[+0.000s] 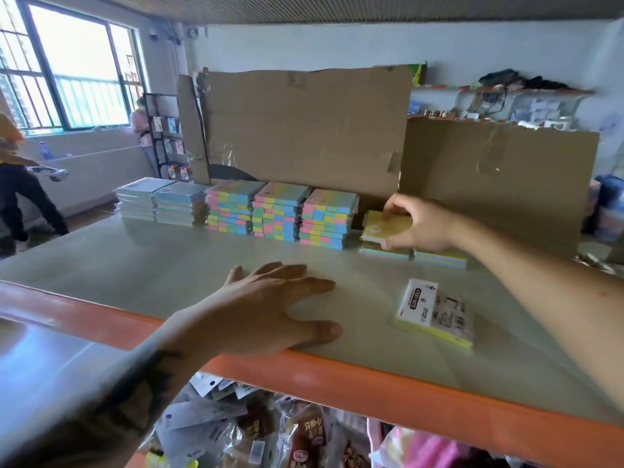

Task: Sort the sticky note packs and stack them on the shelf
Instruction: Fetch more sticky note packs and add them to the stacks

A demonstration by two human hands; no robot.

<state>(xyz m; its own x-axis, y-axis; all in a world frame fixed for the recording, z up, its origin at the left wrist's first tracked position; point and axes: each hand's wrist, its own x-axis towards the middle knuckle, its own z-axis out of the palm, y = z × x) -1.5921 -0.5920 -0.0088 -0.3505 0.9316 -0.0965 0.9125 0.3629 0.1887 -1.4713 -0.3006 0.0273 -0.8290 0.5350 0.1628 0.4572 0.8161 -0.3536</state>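
Observation:
On the grey shelf board (169,265) stand two stacks of blue-topped packs (162,206) at the far left and three stacks of multicolour packs (280,212) beside them. My right hand (422,224) grips a yellow sticky note pack (381,226) just above a low pastel pack (385,251); another low pack (440,258) lies to its right. A wrapped yellow pack with a label (435,312) lies alone near the front edge. My left hand (270,309) rests flat on the board, fingers spread.
The shelf has an orange front rail (371,380). Cardboard sheets (304,130) stand behind the stacks. Below the shelf lie several bagged goods (270,430). A person (20,184) stands at the far left by the window.

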